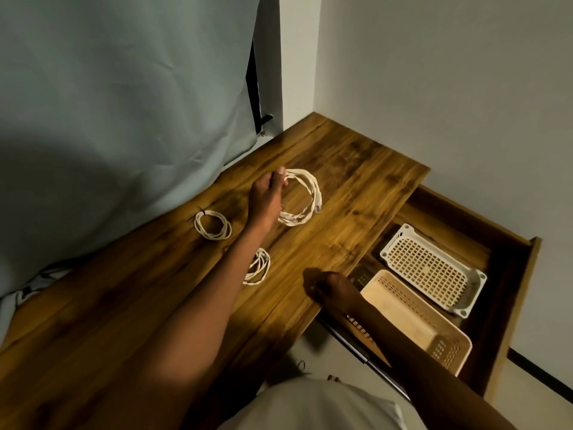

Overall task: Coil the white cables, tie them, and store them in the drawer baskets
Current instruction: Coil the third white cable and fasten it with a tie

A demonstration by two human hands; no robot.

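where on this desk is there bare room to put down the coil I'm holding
Bare wood lies right of the held coil, toward the desk's wall corner and drawer-side edge. The near-left desktop is also free. It is crowded between the tied coil, the third coil and your left hand.

left hand holding coiled cable, 2 baskets in drawer
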